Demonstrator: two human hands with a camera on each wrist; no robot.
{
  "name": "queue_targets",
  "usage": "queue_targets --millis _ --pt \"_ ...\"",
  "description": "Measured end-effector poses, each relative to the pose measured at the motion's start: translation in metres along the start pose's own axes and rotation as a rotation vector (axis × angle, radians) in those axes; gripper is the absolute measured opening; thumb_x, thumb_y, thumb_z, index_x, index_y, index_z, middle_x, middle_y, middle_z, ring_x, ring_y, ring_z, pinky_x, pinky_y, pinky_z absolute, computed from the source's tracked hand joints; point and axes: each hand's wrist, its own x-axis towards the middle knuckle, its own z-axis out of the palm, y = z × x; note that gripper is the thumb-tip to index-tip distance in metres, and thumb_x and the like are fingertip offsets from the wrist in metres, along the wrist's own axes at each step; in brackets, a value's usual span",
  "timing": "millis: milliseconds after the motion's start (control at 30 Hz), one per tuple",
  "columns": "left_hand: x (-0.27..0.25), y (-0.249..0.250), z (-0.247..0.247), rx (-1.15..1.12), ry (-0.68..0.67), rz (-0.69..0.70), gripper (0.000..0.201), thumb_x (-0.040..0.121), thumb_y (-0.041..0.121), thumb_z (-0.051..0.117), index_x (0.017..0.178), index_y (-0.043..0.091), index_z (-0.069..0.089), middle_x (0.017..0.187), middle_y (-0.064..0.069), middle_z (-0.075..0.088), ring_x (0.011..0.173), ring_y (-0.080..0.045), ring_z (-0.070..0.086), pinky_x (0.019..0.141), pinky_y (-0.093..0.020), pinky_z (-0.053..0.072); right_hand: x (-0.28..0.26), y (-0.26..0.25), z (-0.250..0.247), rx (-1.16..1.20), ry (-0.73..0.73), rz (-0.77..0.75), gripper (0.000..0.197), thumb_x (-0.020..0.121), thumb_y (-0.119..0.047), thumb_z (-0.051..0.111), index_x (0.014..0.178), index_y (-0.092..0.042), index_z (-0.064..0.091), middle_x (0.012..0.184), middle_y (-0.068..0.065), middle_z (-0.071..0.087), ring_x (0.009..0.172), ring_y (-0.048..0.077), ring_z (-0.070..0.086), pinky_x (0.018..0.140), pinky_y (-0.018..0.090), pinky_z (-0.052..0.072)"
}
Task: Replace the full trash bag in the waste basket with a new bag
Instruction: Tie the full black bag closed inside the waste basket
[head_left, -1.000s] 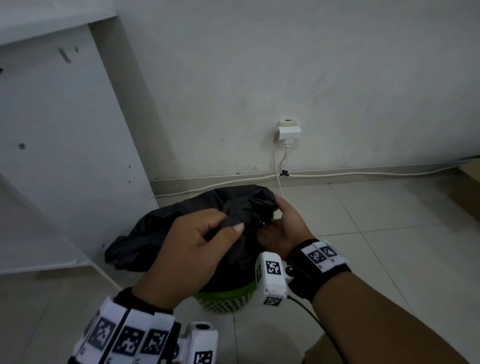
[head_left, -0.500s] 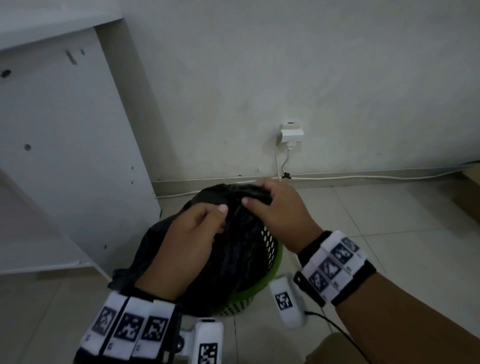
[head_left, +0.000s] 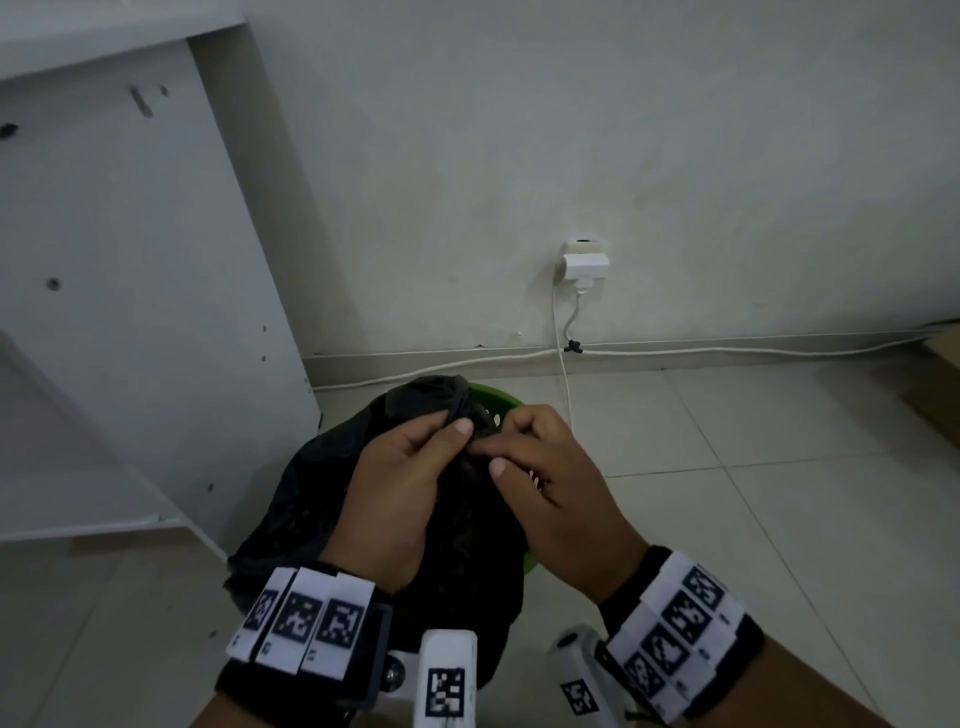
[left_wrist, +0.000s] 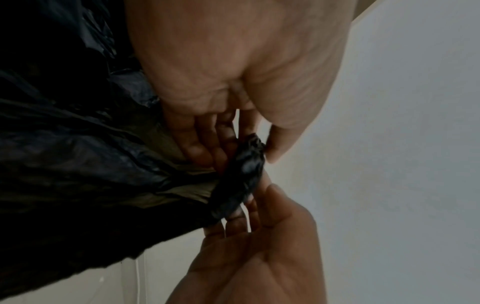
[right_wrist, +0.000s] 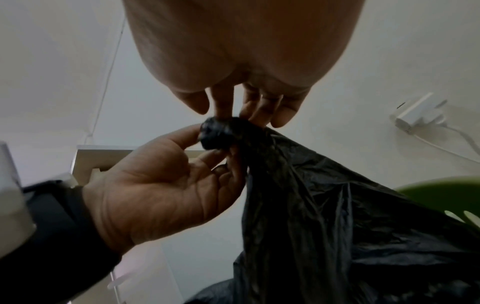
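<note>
A black trash bag (head_left: 311, 499) bulges out of the green waste basket (head_left: 496, 397) on the tiled floor by the wall. Its top is gathered into a twisted neck (right_wrist: 218, 133). My left hand (head_left: 449, 431) grips that neck between thumb and curled fingers. My right hand (head_left: 493, 460) meets it from the right, and its fingertips (right_wrist: 224, 109) pinch the end of the same twisted neck (left_wrist: 241, 174). In the left wrist view the left hand (left_wrist: 244, 148) is above and the right hand (left_wrist: 259, 236) below. Most of the basket is hidden under the bag.
A white cabinet (head_left: 130, 312) stands close on the left, its side panel almost touching the bag. Behind the basket a white plug adapter (head_left: 584, 262) sits in the wall, and its cable (head_left: 563, 374) drops to the floor. A cardboard box (head_left: 943, 364) lies at the far right.
My right hand has left the top of the bag and joined the left at the twisted neck. Both hands now sit lower and closer to me, with the bag gathered tighter.
</note>
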Motion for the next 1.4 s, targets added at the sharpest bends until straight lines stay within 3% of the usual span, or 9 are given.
queue_targets --millis 200,400,633,800,867,1000,1100,1233,1400 --pt "0.001 0.002 -0.003 -0.007 -0.06 0.059 0.031 0.098 -0.003 0.046 0.12 0.006 0.067 0.11 -0.019 0.074 0.1 -0.03 0.072 0.088 -0.036 0.057 0.006 -0.004 0.009 0.379 0.198 0.341 0.019 0.087 -0.012 0.071 0.104 -0.017 0.065 0.091 0.004 0.071 0.085 0.02 0.069 0.078 0.036 0.057" --pt "0.002 0.001 -0.004 0.036 0.023 0.077 0.031 0.09 -0.003 0.062 0.12 0.005 0.067 0.105 -0.019 0.075 0.1 -0.033 0.071 0.093 -0.043 0.055 0.005 -0.014 0.011 0.048 0.22 0.108 0.043 0.072 -0.029 0.085 0.112 -0.022 0.069 0.104 -0.011 0.067 0.093 0.001 0.064 0.08 0.011 0.048" --pt "0.0 0.0 -0.007 0.163 0.072 0.129 0.026 0.084 0.007 0.074 0.11 0.008 0.069 0.093 -0.015 0.077 0.091 -0.031 0.074 0.088 -0.043 0.058 0.009 -0.01 0.012 -0.26 0.296 -0.049 0.02 0.092 -0.02 0.065 0.108 -0.016 0.075 0.1 -0.005 0.075 0.092 0.002 0.066 0.084 0.004 0.044" --pt "0.006 0.001 -0.011 0.449 0.141 0.275 0.02 0.088 0.012 0.072 0.104 0.021 0.066 0.076 -0.001 0.071 0.074 -0.013 0.069 0.077 -0.036 0.057 0.019 -0.015 -0.002 0.021 0.406 0.141 0.015 0.092 -0.019 0.063 0.092 -0.017 0.078 0.089 -0.007 0.076 0.086 0.004 0.069 0.081 0.02 0.052" --pt "0.007 0.004 -0.01 0.565 0.189 0.349 0.028 0.086 0.018 0.074 0.11 0.026 0.062 0.086 0.005 0.07 0.082 -0.008 0.068 0.084 -0.037 0.057 0.025 -0.023 -0.011 0.248 0.438 0.22 0.017 0.095 -0.016 0.06 0.091 -0.013 0.077 0.085 -0.002 0.076 0.081 0.011 0.071 0.076 0.026 0.056" --pt "-0.002 0.024 0.001 0.482 -0.073 0.522 0.063 0.086 0.025 0.066 0.142 0.022 0.038 0.128 0.031 0.056 0.12 0.007 0.054 0.099 -0.017 0.046 0.041 -0.048 -0.022 0.36 0.446 0.147 0.02 0.098 -0.012 0.055 0.093 -0.005 0.072 0.088 0.006 0.074 0.08 0.012 0.067 0.073 0.025 0.054" --pt "0.002 0.037 0.013 0.378 -0.303 0.468 0.07 0.087 0.03 0.065 0.148 0.019 0.033 0.135 0.014 0.059 0.127 -0.004 0.055 0.105 -0.031 0.046 0.054 -0.065 -0.025 0.369 0.432 0.083 0.018 0.098 -0.013 0.055 0.095 -0.006 0.071 0.086 0.0 0.072 0.077 0.01 0.066 0.071 0.024 0.052" --pt "0.007 0.044 0.029 0.348 -0.272 0.382 0.035 0.093 0.032 0.059 0.126 0.021 0.06 0.098 -0.012 0.069 0.09 -0.015 0.065 0.081 -0.03 0.051 0.071 -0.072 -0.023 0.58 0.443 0.152 0.02 0.1 -0.017 0.051 0.091 -0.012 0.068 0.086 -0.001 0.067 0.081 0.011 0.061 0.074 0.028 0.049" --pt "0.017 0.037 0.022 0.598 -0.202 0.528 0.033 0.1 0.035 0.052 0.082 0.012 0.067 0.066 0.001 0.059 0.065 -0.003 0.052 0.061 -0.019 0.039 0.081 -0.071 -0.026 1.019 0.352 0.329 0.025 0.104 -0.02 0.039 0.09 -0.013 0.058 0.075 0.001 0.065 0.074 0.017 0.063 0.075 0.032 0.049"
